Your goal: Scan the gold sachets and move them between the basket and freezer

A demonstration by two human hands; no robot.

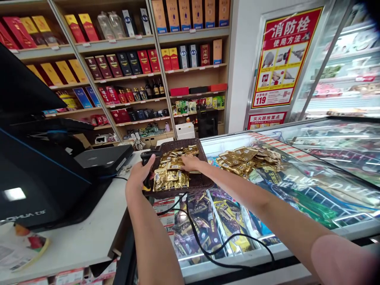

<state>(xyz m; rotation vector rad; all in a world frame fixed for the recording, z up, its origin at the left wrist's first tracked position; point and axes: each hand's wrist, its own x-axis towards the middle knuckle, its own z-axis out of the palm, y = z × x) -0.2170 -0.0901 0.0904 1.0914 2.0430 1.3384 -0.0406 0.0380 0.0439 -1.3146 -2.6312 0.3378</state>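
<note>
A dark brown woven basket (204, 180) sits on the glass freezer top, with many small shiny gold packets (166, 178) inside. My left hand (139, 171) is closed around a black handheld barcode scanner (151, 155) at the basket's left side; a yellow part shows low on its handle. Reaching into the basket from the right, my right hand (192, 163) has its fingers bent down among the packets. Its fingertips appear closed on one gold packet, though they are partly hidden. A pile of similar gold packets (249, 158) lies on the glass right of the basket.
A black cable (196, 233) loops across the freezer (237, 253) in front of the basket. At left, a dark checkout machine (38, 170) and a flat black device (103, 158) stand on the white counter (97, 229). Shelves (124, 81) of boxed bottles line the back wall.
</note>
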